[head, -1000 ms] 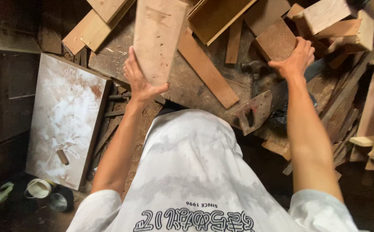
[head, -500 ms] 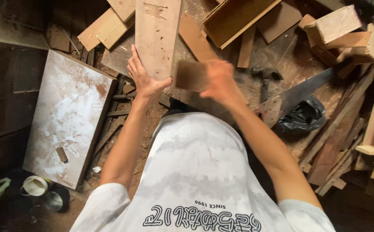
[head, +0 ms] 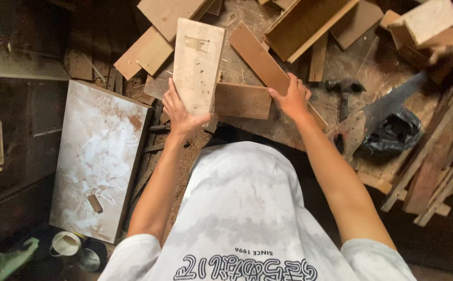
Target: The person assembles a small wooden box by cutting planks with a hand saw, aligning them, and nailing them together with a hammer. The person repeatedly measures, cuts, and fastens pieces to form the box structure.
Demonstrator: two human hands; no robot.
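At the far left, low in your view, a green shape (head: 0,260) lay by a white cup (head: 66,243) and a dark tin (head: 92,256). Just beside them a white-smeared panel (head: 99,158) stretched away from you, with a small wood scrap (head: 95,203) resting on its near end. Past its far end, pale planks (head: 151,44) lay overlapping on the dirty floor (head: 362,67). Your left hand (head: 182,112) gripped the near end of a pale board (head: 199,65), thumb wrapped over its near right corner, fingers up along its left edge; the board ran away from you and showed small holes and marks on its face. Touching its right edge, a darker brown block (head: 242,100) lay crosswise, and your right hand (head: 290,99) closed on the block's right end, fingers curled over the far edge. A long brown strip (head: 268,65) ran diagonally behind that hand. Farther right, a hammer (head: 343,88) lay on the floor, and a handsaw (head: 382,106) lay with its handle toward you and its blade angled away. A black bag (head: 395,132) was crumpled just by the saw. A shallow wooden tray (head: 307,21) sat at the top, and at the far right, blocks and slats (head: 435,156) were heaped together.
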